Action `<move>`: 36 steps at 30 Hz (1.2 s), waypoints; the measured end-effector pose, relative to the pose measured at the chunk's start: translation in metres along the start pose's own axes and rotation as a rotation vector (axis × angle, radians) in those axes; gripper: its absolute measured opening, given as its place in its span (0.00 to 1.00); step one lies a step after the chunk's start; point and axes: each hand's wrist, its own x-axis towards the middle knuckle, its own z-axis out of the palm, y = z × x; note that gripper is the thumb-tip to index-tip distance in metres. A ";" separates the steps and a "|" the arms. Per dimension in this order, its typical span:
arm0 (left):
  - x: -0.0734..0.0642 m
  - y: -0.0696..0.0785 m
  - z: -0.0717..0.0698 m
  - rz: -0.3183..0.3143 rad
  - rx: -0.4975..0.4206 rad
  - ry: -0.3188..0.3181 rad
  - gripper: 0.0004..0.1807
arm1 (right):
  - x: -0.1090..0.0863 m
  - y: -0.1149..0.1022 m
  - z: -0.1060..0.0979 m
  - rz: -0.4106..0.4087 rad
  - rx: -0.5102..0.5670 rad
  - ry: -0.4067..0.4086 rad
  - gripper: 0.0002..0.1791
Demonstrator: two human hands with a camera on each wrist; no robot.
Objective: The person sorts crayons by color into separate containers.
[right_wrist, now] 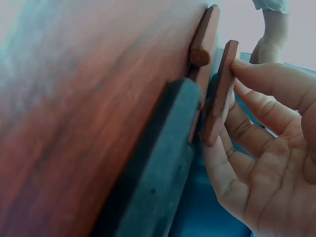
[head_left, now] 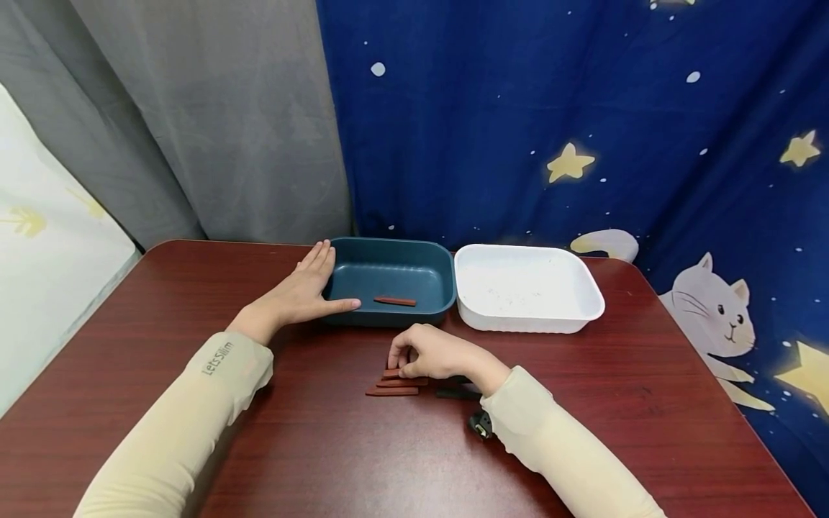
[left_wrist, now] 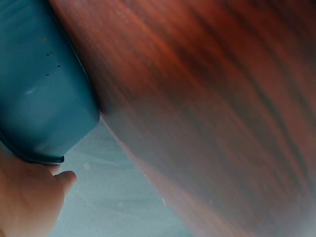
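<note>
My left hand rests on the left end of a dark teal tub. Its fingers lie straight along the end rim, and the thumb reaches over the front edge. Inside the tub lies one reddish-brown pointed stick. In front of the tub, my right hand pinches a similar faceted reddish-brown stick between thumb and fingers. More reddish-brown sticks lie side by side on the table under that hand. Close by are dark green sticks, partly hidden by the right wrist in the head view.
A white tub stands directly right of the teal one, with small dark specks on its floor. Both are near the back edge of the reddish wooden table. Grey and blue curtains hang behind. A small black device shows at the right wrist.
</note>
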 end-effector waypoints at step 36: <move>0.001 0.000 0.001 -0.001 0.000 0.001 0.67 | -0.014 -0.017 -0.023 -0.042 0.068 0.139 0.06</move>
